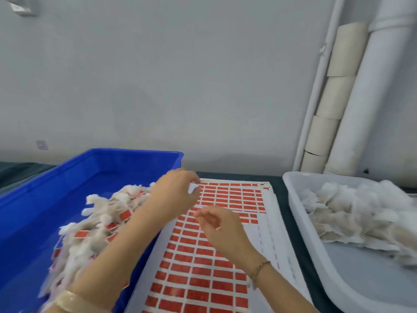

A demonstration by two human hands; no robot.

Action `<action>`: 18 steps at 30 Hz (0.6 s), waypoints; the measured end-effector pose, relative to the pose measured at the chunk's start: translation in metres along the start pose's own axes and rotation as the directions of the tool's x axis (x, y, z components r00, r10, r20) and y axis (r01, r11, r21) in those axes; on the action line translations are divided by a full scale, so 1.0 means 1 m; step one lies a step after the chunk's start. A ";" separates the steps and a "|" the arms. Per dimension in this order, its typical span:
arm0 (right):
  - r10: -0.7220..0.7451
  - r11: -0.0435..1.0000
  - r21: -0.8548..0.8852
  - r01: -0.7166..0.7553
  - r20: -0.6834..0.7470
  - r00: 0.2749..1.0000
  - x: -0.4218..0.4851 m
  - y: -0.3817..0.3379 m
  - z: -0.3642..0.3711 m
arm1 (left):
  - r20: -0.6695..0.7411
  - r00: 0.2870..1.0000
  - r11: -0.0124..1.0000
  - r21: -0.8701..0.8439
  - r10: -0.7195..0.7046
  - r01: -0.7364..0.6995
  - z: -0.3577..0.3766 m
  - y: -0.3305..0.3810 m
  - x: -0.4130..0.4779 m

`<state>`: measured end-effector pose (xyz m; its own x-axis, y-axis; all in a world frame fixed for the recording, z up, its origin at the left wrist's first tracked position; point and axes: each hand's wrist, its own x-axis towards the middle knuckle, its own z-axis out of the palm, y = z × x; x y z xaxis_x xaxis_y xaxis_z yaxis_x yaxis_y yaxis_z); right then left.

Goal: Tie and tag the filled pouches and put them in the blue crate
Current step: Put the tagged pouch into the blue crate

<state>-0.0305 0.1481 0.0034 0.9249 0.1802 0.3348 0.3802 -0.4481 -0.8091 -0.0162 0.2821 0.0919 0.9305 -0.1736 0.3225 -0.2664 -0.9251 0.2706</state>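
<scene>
The blue crate (94, 159) stands at the left and holds a heap of white tied pouches with red tags (94, 222). My left hand (173, 193) hovers over the crate's right rim and pinches a small white piece (193, 188) at its fingertips. My right hand (216, 224) hangs just below it over the sheet of red tag stickers (203, 279), fingers loosely curled; I cannot see anything in it. A white tray (316, 240) at the right holds a pile of untied white pouches (352, 206).
The sticker sheet lies on a dark table between crate and tray. Behind the tray, white pipes (370, 91) and a stack of cardboard cores (334, 96) lean against the grey wall. A gold bracelet sits on each wrist.
</scene>
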 end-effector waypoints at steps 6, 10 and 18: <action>0.047 0.995 -0.076 -0.057 -0.121 0.991 -0.057 0.011 -0.103 | 0.059 0.974 0.942 -0.271 0.220 -0.197 0.063 0.089 0.005; 0.112 0.977 -0.156 -0.148 -0.216 0.970 -0.080 0.033 -0.168 | 0.077 0.950 0.881 -0.401 0.304 -0.249 0.108 0.140 0.011; 0.265 0.791 -0.457 -0.407 -0.344 0.901 -0.081 0.115 -0.257 | 0.155 0.895 0.831 -0.464 0.418 -0.307 0.158 0.216 0.030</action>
<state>-0.0624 -0.1430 0.0075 0.9323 -0.2578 0.2538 -0.0779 -0.8282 -0.5551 -0.0065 0.0238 0.0164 0.7609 -0.5940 0.2611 -0.6238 -0.5588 0.5465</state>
